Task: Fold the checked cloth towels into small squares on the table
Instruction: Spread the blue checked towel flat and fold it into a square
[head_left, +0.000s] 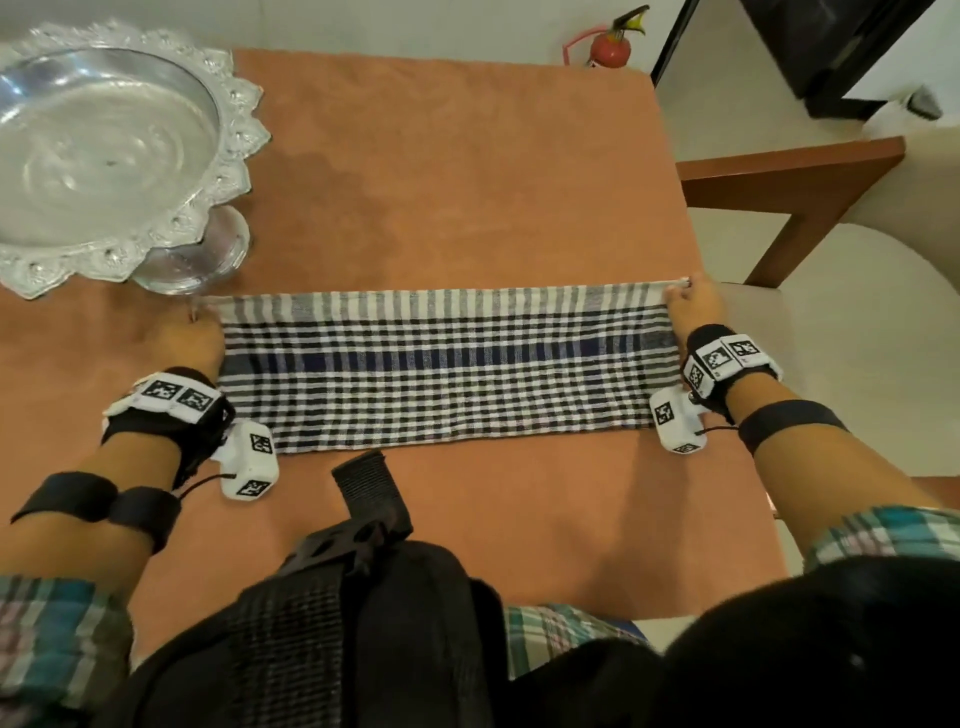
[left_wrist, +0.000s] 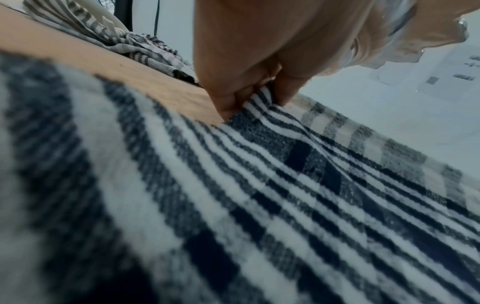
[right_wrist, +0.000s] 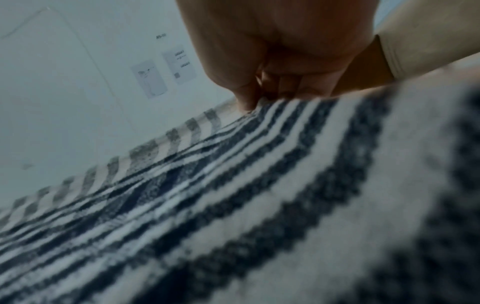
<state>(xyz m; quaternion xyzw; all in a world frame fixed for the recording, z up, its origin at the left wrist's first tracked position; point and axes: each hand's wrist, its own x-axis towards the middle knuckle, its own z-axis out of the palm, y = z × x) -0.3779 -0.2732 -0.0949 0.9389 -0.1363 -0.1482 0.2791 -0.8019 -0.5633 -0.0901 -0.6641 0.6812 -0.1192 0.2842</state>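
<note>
A black, white and blue checked towel (head_left: 447, 364) lies as a long band across the orange table (head_left: 457, 171). My left hand (head_left: 195, 338) pinches its far left corner, seen close in the left wrist view (left_wrist: 257, 92) against the cloth (left_wrist: 259, 195). At the table's right edge my right hand (head_left: 691, 306) pinches the far right corner; the right wrist view shows those fingers (right_wrist: 249, 98) curled into the towel (right_wrist: 233, 205). The far edge is pulled taut between both hands.
A large ornate silver pedestal bowl (head_left: 104, 150) stands at the table's back left, close to my left hand. More striped cloth (left_wrist: 124, 43) lies bunched beyond the table in the left wrist view. A red fire extinguisher (head_left: 613, 47) and a wooden bench (head_left: 789, 176) stand right.
</note>
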